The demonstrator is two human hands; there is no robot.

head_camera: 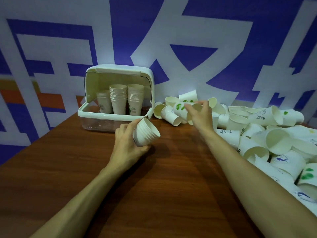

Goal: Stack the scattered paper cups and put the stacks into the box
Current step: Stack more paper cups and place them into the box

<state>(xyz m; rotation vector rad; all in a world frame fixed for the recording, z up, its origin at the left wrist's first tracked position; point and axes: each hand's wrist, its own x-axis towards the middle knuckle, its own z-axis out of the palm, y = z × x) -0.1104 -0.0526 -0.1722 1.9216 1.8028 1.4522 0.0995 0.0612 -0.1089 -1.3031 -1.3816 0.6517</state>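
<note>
Rising behind the box (118,71), a wall (223,48) painted with large blue and white shapes is seen. The box is carried by a brown wooden table (163,186), whose top is spread out in front of the box. To the right of the box a heap of loose paper cups (274,143) is piled, most of them lying on their sides and some printed with green or blue marks. The nearest of these are found just beside the box's right wall.

The box is white with a clear base, and its lid is swung up, so the front is left open. Inside the box three stacks (118,98) of cups are stood upright side by side, the left one lower than the other two.

Both forearms are stretched forward over the table towards the box. The left hand (125,143) is held just in front of the box's right corner. Its fingers and thumb are curled round a short stack of nested cups (146,133), which is tilted to the right. The right hand (199,115) is raised to the right of the box, over the near end of the heap, with its back turned up. A single cup (180,109) with green marks is pinched on its side between thumb and fingertips.
</note>
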